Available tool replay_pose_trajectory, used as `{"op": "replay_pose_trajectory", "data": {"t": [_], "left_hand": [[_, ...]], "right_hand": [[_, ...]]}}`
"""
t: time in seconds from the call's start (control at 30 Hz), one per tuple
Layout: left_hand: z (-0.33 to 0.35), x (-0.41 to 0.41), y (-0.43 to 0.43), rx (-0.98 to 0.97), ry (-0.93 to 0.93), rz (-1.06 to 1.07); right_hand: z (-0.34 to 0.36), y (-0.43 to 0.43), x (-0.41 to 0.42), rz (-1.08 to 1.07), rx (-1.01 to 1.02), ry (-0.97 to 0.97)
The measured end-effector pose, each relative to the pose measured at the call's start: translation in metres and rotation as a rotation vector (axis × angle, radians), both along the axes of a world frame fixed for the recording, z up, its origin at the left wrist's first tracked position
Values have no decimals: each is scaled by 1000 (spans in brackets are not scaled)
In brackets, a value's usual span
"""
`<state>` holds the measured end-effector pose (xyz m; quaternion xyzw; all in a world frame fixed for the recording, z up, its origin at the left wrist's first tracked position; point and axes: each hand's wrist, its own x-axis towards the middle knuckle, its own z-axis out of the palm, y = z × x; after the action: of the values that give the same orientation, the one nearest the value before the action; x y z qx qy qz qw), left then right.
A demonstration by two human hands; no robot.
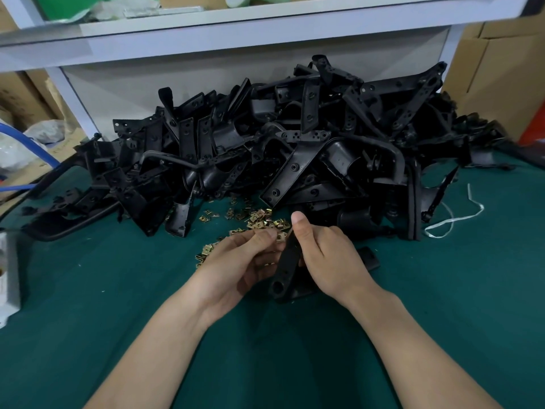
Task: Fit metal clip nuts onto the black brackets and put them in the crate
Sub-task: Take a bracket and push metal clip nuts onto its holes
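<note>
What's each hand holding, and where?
Right hand grips the long black bracket near its upper end; left hand pinches a small brass-coloured metal clip nut between thumb and fingertips.

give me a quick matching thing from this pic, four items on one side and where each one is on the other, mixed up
Things:
1 clip nut
2 held bracket
3 white string
4 bracket pile

Places:
a lying on the green mat, right side
b heaped along the far side
c pinched by the left hand
d gripped by the right hand

Pairs: 1-c, 2-d, 3-a, 4-b
</note>
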<state>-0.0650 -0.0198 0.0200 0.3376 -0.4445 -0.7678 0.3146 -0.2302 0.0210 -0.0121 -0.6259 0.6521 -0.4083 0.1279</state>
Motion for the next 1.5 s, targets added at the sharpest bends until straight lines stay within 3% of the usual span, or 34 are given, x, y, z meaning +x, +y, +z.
{"op": "replay_pose_trajectory", "data": {"t": [0.67,0.9,1.13,1.27,1.5], "left_hand": [[-5,2,-1,-95,-142,-44],[-6,-4,7,-122,-169,46],[-13,-21,28,-454,-364,228],[-17,-32,38,-658,-494,290],[-23,-28,35,-808,-528,347]], "right_hand": [[-4,-2,-2,-17,-37,77],[-2,0,1,-68,-47,202],[1,-2,3,-175,-24,341],[4,-1,2,-218,-4,161],[4,-4,3,-223,-53,-39]]}}
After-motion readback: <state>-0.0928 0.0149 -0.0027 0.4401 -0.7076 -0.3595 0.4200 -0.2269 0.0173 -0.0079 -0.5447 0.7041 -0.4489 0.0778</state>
